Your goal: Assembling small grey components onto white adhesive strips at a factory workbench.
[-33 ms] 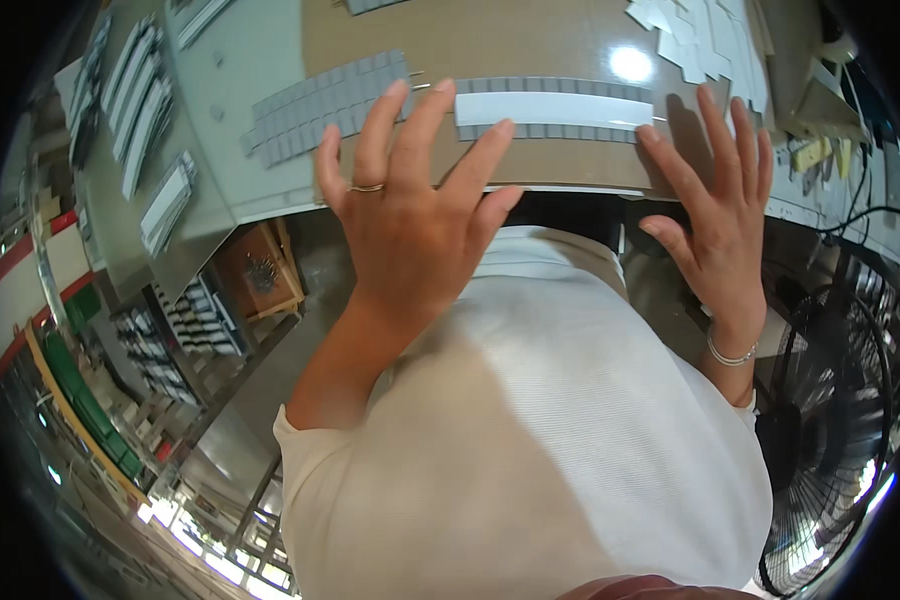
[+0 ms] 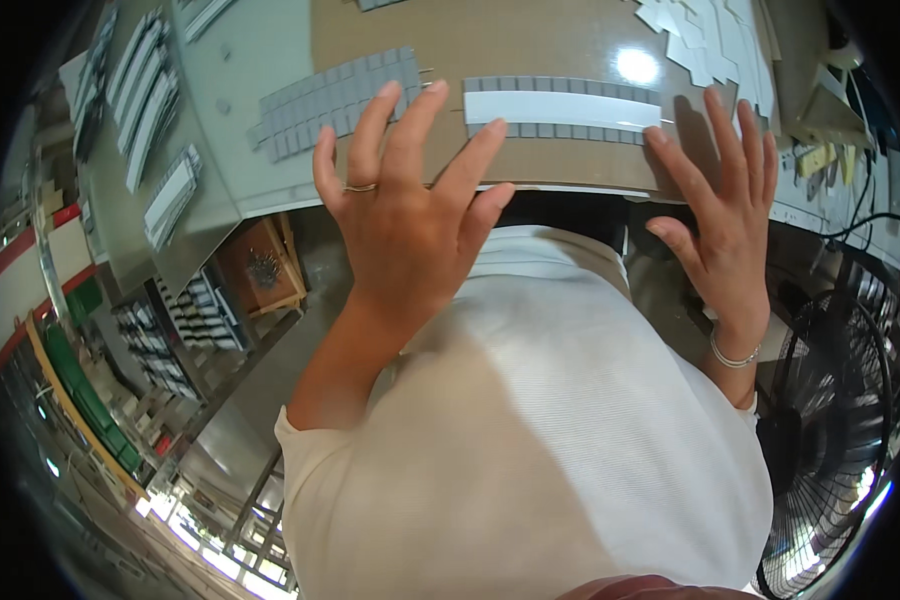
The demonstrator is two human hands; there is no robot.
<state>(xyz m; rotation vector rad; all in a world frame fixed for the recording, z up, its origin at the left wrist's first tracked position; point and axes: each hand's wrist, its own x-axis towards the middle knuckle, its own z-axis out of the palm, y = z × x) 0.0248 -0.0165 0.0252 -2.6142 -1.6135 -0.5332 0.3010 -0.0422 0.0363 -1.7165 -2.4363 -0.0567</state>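
Observation:
A grey segmented strip (image 2: 535, 130) lies on the tabletop in front of me, with a smooth white strip (image 2: 570, 107) along its middle. Over its left end hovers the index fingertip of my left hand (image 2: 405, 215), whose fingers are spread and hold nothing. At the right end, the index fingertip of my right hand (image 2: 720, 220) meets the lower corner; whether it presses there I cannot tell. That hand is open too. Left of the strip lies a wider grey segmented panel (image 2: 330, 108), partly behind my left fingers, with thin pins sticking out at its right end.
Flat white pieces (image 2: 705, 45) are heaped at the far right. Bundles of grey-and-white strips (image 2: 142, 95) lie at the left, with a smaller bundle (image 2: 172, 195) nearer me. A black fan (image 2: 830, 430) stands at my right, below the table edge. A cable (image 2: 865, 225) runs beside it.
Little differs. The table and the things on it sit slightly farther right in the picture, and my left hand's fingertips lie slightly farther left over the strip and panel.

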